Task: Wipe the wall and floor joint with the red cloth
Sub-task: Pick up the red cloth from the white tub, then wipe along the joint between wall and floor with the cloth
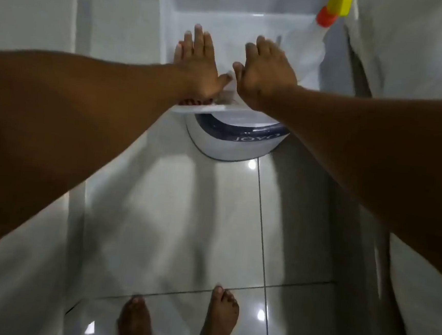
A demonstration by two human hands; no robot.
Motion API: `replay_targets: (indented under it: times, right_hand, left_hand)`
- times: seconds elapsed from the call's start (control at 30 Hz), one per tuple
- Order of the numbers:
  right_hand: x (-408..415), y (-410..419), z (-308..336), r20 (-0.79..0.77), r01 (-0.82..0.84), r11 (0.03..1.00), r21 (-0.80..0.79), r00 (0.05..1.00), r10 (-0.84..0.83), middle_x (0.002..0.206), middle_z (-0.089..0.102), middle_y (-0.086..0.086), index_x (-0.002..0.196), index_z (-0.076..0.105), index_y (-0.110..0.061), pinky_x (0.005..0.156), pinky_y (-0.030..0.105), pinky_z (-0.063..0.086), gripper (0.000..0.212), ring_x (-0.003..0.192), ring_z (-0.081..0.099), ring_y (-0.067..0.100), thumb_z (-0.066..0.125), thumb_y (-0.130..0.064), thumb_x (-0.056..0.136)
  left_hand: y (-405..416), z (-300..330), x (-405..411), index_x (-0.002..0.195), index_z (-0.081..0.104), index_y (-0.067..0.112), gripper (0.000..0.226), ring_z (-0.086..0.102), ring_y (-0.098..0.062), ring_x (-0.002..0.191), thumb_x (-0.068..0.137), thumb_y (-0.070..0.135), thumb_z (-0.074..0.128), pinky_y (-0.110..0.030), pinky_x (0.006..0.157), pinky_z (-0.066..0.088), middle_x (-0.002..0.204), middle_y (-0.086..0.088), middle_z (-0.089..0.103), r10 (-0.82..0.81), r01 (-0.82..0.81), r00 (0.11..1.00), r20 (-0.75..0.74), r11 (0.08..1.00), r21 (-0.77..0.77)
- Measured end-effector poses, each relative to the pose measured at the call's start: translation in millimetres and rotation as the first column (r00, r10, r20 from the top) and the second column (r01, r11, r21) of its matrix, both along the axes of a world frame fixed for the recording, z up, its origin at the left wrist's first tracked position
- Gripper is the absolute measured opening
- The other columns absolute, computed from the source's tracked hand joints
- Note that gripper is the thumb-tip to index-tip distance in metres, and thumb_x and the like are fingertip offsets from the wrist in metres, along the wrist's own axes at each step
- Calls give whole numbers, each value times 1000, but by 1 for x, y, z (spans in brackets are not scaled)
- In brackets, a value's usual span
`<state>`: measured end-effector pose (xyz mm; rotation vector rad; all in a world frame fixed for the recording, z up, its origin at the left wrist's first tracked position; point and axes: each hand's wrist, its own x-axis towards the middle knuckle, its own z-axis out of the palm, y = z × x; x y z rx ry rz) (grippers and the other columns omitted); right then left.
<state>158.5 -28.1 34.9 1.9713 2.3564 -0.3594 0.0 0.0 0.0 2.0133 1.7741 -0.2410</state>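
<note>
Your left hand (196, 66) is spread flat and empty over the tub (169, 10). Your right hand (268, 72) is likewise open, holding nothing. A little red shows beneath the left wrist — possibly the cloth (193, 102), unconfirmed. Wiping not begun — whole joint outstanding.

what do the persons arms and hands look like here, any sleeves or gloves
Both forearms are bare all the way to the frame edges, with no sleeves in view. The left hand and right hand wear no gloves, and no rings, watch or bracelets can be seen. Motion blur hides finer detail.
</note>
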Motion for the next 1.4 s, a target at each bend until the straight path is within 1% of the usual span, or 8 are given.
replay_targets:
  times: [0.17,0.37,0.5,0.6,0.67,0.9,1.17,1.4]
  right_hand:
    - [-6,16,-21,16,-32,998,-46,999,33,160,31,20,149,35,-5,123,50,24,60,148,29,34,26,-45,105]
    - [-4,27,-44,45,-75,983,-170,995,84,169,9,18,159,14,-7,127,52,8,63,156,7,37,21,-41,107]
    - [-8,35,-46,60,-82,967,-240,993,100,168,12,19,159,14,-5,126,54,12,64,155,12,38,29,-39,106]
    - [-15,37,-43,65,-93,950,-297,991,117,163,26,19,156,24,-6,123,53,20,65,150,26,37,42,-41,103]
    - [-17,35,-40,79,-110,950,-293,987,138,160,31,19,153,29,-8,120,53,23,65,146,30,37,45,-43,101]
    - [-21,20,-7,68,-91,983,-162,992,103,170,4,16,161,8,-9,127,49,5,60,157,2,34,22,-35,108]
    - [-81,-59,32,-77,-152,988,-34,986,149,170,-3,14,161,3,-9,128,44,-2,62,157,-6,30,23,-33,108]
    - [-146,-132,-3,-30,-306,944,-124,952,305,170,-7,14,161,-1,-9,128,44,-3,63,157,-10,30,16,-37,108]
  left_hand:
    - [2,-31,-1,157,-17,10,95,-21,-38,152,99,68,29,-55,123,-6,166,-14,-25,58,-59,998,-18,998,-18]
    - [6,-47,6,157,-19,12,87,-25,-37,151,104,32,47,-56,123,-9,165,-14,-27,126,-126,991,46,992,-14]
    - [11,-49,7,158,-14,10,92,-21,-38,152,99,18,56,-57,122,-8,167,-14,-22,107,-108,994,27,993,40]
    - [14,-46,10,158,-13,8,99,-21,-40,152,94,7,62,-55,122,-9,166,-16,-21,36,-35,999,-16,998,52]
    - [14,-42,11,158,-12,6,98,-20,-39,152,94,4,62,-54,122,-7,167,-16,-20,-5,7,1000,-29,998,63]
    - [-3,14,-5,159,-5,9,100,-16,-34,155,89,-6,64,-50,126,-3,168,-14,-15,-61,50,991,122,994,93]
    - [-104,81,-71,159,-10,10,102,-19,-32,154,89,-3,63,-48,127,-6,168,-14,-18,-27,-1,983,182,989,149]
    - [-226,27,-155,158,-14,8,101,-20,-34,154,89,-3,59,-50,127,-2,167,-15,-20,40,-41,999,17,997,72]
